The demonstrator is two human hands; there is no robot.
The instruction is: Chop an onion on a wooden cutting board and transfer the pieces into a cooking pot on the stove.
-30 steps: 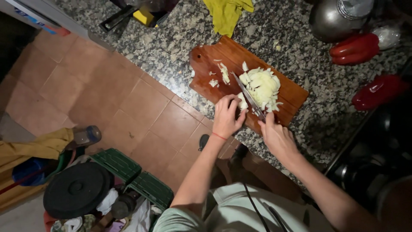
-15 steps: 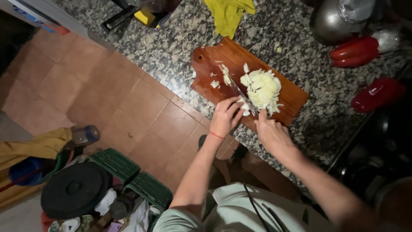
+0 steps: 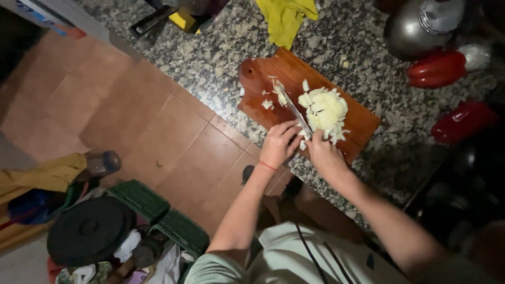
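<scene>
at the near edge of the speckled grey granite desk (image 3: 336, 47), the left hand (image 3: 278, 144) is curled over the handle end of a long steel-bladed knife (image 3: 294, 109), its fingers (image 3: 286, 131) pressed together around the grip; a thin red band circles that wrist. just beside it, the right hand (image 3: 323, 152) rests with fingers bent and close together at the near rim of the reddish-brown wooden cutting board (image 3: 363, 118), touching the edge of the pile of chopped pale cabbage-like shreds (image 3: 325, 109). the knife blade lies tilted across the board, running from the left hand up along the left side of the pile. a few loose pale scraps (image 3: 268, 103) lie on the board left of the blade. farther out on the desk, two red bell peppers (image 3: 439, 68) lie to the right, well apart from the board, with a rounded steel pot (image 3: 415, 29) beyond them. a crumpled yellow cloth (image 3: 284, 18) lies at the far edge. to the left, below the desk, terracotta floor tiles (image 3: 131, 115) show.
</scene>
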